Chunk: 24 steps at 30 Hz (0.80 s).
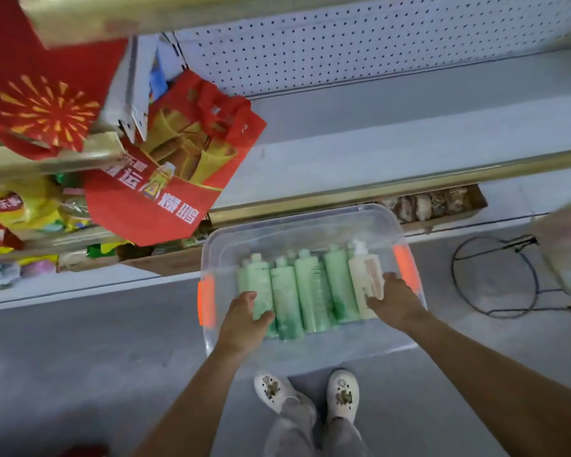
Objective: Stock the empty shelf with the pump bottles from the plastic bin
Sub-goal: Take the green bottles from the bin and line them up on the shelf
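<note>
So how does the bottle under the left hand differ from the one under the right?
The green bottle has a green top; the cream bottle has a white pump. The green bottle lies leftmost, the cream bottle rightmost. Both lie in the plastic bin.

Grey floor, smooth, lit flat and even with no hard shadows. A shelving unit runs across the top: white pegboard at the back, a pale grey shelf with gold trim on its front edge, and 1 lower tier holding a cardboard tray of brown packets. On the left, 2 red bags hang, burst bag and printed bag, over tiers of snack packs; a black cable loops on the floor at right.
</note>
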Motion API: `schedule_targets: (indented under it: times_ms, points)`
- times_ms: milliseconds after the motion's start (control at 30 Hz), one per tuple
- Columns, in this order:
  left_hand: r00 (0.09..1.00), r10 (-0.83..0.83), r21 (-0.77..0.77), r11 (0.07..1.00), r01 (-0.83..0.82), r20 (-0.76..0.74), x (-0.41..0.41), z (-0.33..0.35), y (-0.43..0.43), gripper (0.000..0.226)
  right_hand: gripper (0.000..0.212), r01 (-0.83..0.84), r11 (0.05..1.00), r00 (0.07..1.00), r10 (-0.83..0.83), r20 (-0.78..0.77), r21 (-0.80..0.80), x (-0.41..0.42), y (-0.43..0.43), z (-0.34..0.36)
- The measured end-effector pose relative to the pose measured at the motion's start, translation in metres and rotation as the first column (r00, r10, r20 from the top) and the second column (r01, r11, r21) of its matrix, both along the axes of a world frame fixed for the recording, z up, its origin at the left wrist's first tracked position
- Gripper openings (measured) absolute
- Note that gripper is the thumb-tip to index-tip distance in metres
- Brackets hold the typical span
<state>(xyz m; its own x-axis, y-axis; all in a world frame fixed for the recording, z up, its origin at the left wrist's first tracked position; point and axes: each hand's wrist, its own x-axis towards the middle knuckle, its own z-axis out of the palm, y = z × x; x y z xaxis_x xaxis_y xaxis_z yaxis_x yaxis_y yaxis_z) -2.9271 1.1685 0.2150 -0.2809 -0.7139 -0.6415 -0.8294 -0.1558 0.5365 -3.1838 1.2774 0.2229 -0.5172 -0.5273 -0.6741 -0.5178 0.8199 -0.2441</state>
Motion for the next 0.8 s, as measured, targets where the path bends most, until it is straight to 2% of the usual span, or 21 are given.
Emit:
schedule_targets:
  times_ms: [100,167,300,433,533,633,800]
  points:
    - [0.990,0.045,0.007,0.999,-0.046,0.132,-0.001,-0.032,0.008,0.074,0.077,-0.006,1.000,1.000,0.006,0.012,0.019,0.009,0.000,-0.030]
    - [0.984,0.063,0.006,0.998,-0.065,0.165,-0.007,-0.045,0.010,0.081,0.082,0.003,1.000,1.000,-0.003,-0.001,0.007,0.016,-0.004,-0.045]
    - [0.980,0.070,-0.037,0.997,-0.064,0.186,-0.021,-0.067,0.001,0.081,0.081,-0.016,0.999,0.971,0.022,-0.239,0.027,0.022,-0.010,-0.060]
    - [0.972,0.109,-0.033,0.994,-0.105,0.206,-0.029,-0.082,-0.009,0.089,0.070,-0.083,0.995,0.925,0.097,-0.367,0.054,0.024,-0.011,-0.069]
    - [0.963,0.113,-0.067,0.993,-0.100,0.246,-0.031,-0.088,-0.009,0.093,0.065,-0.072,0.996,0.924,0.086,-0.371,0.052,0.030,-0.014,-0.074]
    - [0.962,0.112,-0.099,0.991,-0.090,0.248,-0.029,-0.093,-0.008,0.094,0.067,0.026,1.000,0.943,-0.029,-0.332,-0.014,0.031,-0.019,-0.076]
    - [0.952,0.190,-0.073,0.981,-0.177,0.239,-0.024,-0.099,-0.012,0.091,0.069,0.062,0.996,0.920,-0.084,-0.383,-0.070,0.027,-0.017,-0.079]
